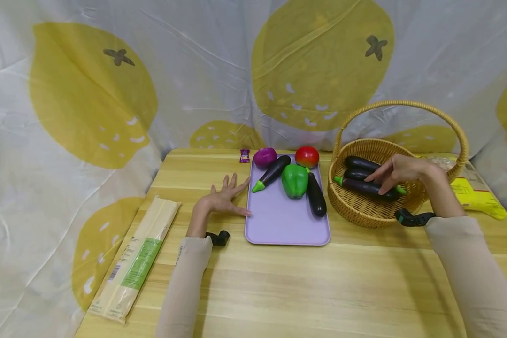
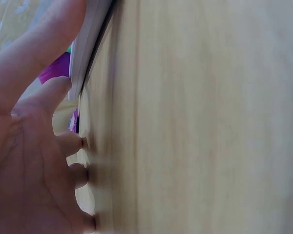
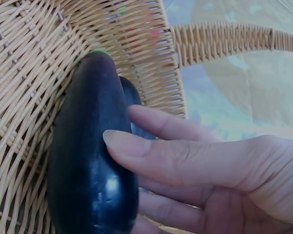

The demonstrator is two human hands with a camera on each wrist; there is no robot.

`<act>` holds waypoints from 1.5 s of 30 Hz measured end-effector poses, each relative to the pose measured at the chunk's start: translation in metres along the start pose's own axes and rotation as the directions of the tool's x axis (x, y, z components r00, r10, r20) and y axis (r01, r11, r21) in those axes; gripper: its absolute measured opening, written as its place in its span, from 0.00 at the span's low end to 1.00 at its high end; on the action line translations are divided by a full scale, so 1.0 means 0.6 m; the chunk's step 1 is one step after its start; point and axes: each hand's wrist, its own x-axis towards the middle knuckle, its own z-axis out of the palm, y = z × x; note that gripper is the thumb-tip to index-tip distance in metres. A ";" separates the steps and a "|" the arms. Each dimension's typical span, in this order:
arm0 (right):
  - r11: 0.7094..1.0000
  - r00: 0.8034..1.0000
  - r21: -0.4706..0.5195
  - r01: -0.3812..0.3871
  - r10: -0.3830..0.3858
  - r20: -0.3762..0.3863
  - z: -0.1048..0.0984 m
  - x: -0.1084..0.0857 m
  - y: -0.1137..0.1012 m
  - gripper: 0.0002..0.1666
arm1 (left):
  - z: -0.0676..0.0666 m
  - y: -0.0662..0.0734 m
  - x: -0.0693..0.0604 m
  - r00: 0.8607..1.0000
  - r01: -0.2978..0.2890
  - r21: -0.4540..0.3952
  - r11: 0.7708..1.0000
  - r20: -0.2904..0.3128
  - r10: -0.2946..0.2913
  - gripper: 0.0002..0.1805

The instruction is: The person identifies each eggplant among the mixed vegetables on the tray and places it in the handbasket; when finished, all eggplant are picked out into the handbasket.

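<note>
My right hand [image 1: 401, 170] [image 3: 224, 165] reaches into the wicker basket [image 1: 355, 213] [image 3: 19, 97] and pinches the front eggplant [image 1: 359, 186] [image 3: 88, 146] between thumb and fingers. Two more dark eggplants lie behind it in the basket. Fingers spread, my left hand [image 1: 224, 198] [image 2: 29, 165] rests on the table, its thumb and index finger at the left edge of the lilac tray [image 1: 279, 230] [image 2: 83, 53]. On the tray are a green pepper [image 1: 295, 181], two eggplants [image 1: 274, 171] [image 1: 316, 197], a purple onion [image 1: 265, 157] and a red tomato-like item [image 1: 307, 156].
A long cream and green packet [image 1: 135, 258] lies on the table at the left. Behind the tray's left corner sits a small purple wrapper [image 1: 244, 156]. A yellow bag [image 1: 477, 192] is right of the basket, whose tall handle [image 1: 399, 102] arches above it.
</note>
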 end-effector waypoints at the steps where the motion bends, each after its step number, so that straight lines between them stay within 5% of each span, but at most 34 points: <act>1: 1.000 1.000 0.007 -0.011 0.011 0.005 0.001 0.001 0.000 0.29 | 0.000 0.000 0.000 1.000 0.001 0.000 1.000 0.001 -0.001 0.62; 12: 0.995 0.996 0.049 -0.086 0.084 0.039 0.005 0.012 0.015 0.31 | 0.002 -0.003 0.001 1.000 0.004 0.000 1.000 -0.004 -0.004 0.62; 21: 0.992 0.995 0.072 -0.100 0.099 0.020 0.005 0.003 -0.010 0.31 | 0.003 -0.002 0.001 1.000 0.010 -0.003 1.000 -0.001 -0.010 0.62; 29: 0.985 0.994 -0.168 0.047 -0.063 -0.091 0.022 -0.033 -0.069 0.30 | 0.002 -0.002 0.002 1.000 0.005 0.002 1.000 0.000 -0.005 0.62; 37: 0.961 0.934 -0.241 0.138 -0.207 -0.290 0.092 -0.053 -0.133 0.34 | 0.000 0.000 0.001 1.000 0.007 -0.004 1.000 0.006 -0.007 0.63; 45: 0.953 0.840 -0.164 0.254 -0.302 -0.452 0.184 -0.047 -0.159 0.40 | 0.000 0.001 -0.001 1.000 0.005 -0.011 1.000 0.008 -0.005 0.63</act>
